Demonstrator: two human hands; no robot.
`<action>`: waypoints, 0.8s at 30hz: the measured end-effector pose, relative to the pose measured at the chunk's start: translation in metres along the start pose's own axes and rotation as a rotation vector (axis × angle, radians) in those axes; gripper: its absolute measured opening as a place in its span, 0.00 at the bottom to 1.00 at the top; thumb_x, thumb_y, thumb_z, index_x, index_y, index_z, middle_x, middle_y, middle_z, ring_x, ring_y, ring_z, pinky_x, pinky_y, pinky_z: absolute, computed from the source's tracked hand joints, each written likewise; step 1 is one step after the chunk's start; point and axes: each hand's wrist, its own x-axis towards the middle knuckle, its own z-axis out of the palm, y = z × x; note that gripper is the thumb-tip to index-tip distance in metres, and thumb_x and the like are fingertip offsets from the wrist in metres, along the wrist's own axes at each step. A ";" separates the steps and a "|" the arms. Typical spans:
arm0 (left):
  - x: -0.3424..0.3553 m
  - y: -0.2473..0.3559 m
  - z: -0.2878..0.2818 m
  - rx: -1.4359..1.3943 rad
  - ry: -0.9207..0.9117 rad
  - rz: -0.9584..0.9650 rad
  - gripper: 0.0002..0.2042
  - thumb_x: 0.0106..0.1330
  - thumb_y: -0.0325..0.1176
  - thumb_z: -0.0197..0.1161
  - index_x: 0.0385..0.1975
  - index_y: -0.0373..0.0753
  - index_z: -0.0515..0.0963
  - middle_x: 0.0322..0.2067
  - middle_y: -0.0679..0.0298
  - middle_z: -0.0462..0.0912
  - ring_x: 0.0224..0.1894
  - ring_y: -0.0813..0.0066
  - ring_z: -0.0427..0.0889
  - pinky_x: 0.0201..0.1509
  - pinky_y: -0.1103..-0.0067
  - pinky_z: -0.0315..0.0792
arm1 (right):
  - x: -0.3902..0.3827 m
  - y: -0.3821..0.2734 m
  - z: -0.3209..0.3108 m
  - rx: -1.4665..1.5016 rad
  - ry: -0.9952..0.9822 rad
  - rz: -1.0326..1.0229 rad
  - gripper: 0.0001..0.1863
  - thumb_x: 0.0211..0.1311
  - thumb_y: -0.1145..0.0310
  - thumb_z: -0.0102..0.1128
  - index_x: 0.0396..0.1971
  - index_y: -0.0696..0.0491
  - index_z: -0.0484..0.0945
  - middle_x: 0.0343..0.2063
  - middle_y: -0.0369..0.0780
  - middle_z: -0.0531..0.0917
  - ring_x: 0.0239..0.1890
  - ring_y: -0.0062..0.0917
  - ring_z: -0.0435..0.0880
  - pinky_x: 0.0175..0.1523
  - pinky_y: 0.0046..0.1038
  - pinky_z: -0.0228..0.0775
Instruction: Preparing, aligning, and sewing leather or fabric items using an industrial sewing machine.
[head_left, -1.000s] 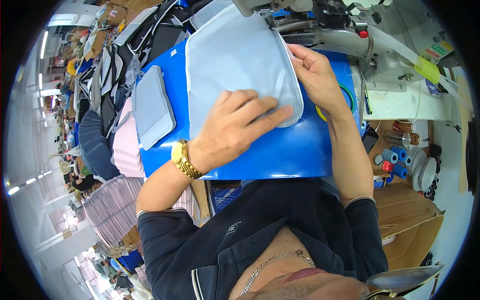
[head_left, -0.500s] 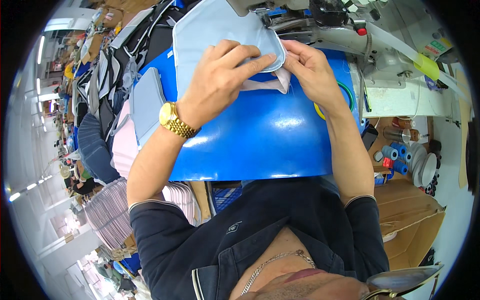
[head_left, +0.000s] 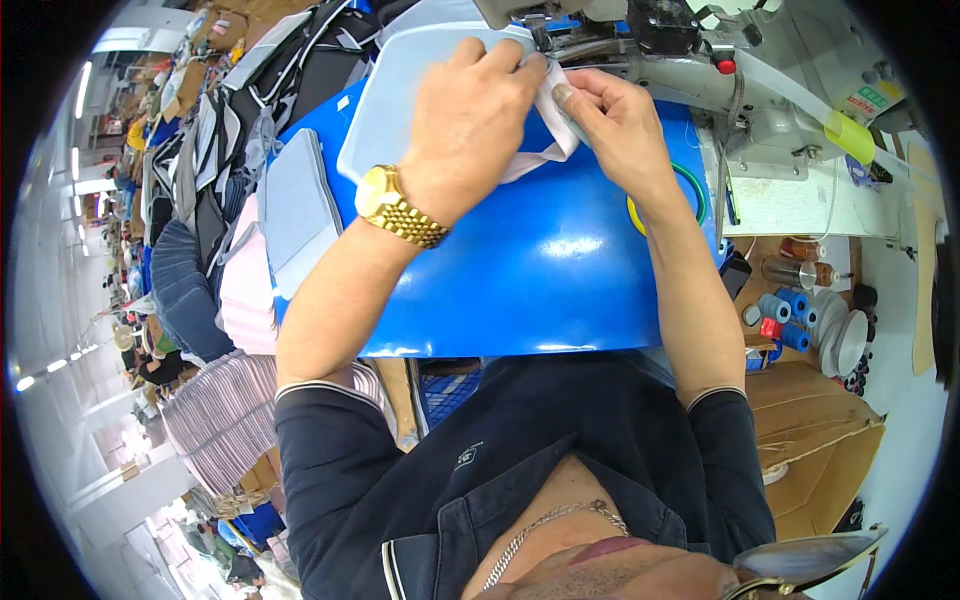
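A light blue cloth panel (head_left: 385, 110) with rounded corners lies on the blue tabletop, just before the sewing machine head (head_left: 535, 25). My left hand (head_left: 470, 125), wearing a gold watch, is over its right part. The fingers are bent and closed at the panel's upper right edge, and the hand is slightly blurred. Between thumb and fingers my right hand (head_left: 615, 125) pinches a pale narrow cloth strip (head_left: 555, 125), which runs from the panel's edge and curves back beneath my left hand. The strip's far end is hidden there.
Grey-blue cut pieces (head_left: 300, 205) are stacked at the table's left, beside pink cloth (head_left: 245, 285) and striped bundles (head_left: 215, 420). Green and yellow rings (head_left: 695, 195) lie by my right wrist. Thread spools (head_left: 795, 305) and an open cardboard box (head_left: 820, 450) stand on the right.
The panel has swung round, its right corner moving away from my right hand. My left hand has moved up toward the machine. My right hand now pinches the strip rather than the panel's corner.
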 end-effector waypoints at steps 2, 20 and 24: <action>0.007 0.008 -0.004 0.021 -0.030 -0.038 0.19 0.60 0.22 0.60 0.50 0.43 0.87 0.39 0.62 0.83 0.40 0.60 0.80 0.47 0.68 0.78 | 0.002 -0.002 0.002 -0.085 0.062 -0.034 0.14 0.71 0.65 0.64 0.47 0.60 0.87 0.33 0.42 0.92 0.32 0.19 0.87 0.39 0.26 0.77; -0.108 0.062 0.012 -0.583 0.027 -0.115 0.38 0.57 0.40 0.79 0.68 0.35 0.72 0.71 0.44 0.69 0.74 0.39 0.65 0.75 0.54 0.63 | -0.042 0.005 -0.007 -0.002 -0.019 0.060 0.10 0.66 0.71 0.63 0.41 0.61 0.86 0.30 0.44 0.89 0.28 0.25 0.86 0.36 0.29 0.77; -0.136 0.074 0.037 -0.518 0.231 -0.167 0.37 0.50 0.32 0.77 0.66 0.40 0.77 0.67 0.48 0.75 0.68 0.46 0.73 0.70 0.57 0.67 | -0.088 -0.006 -0.004 0.181 -0.080 0.289 0.12 0.67 0.75 0.56 0.47 0.61 0.82 0.33 0.46 0.87 0.31 0.28 0.86 0.39 0.31 0.77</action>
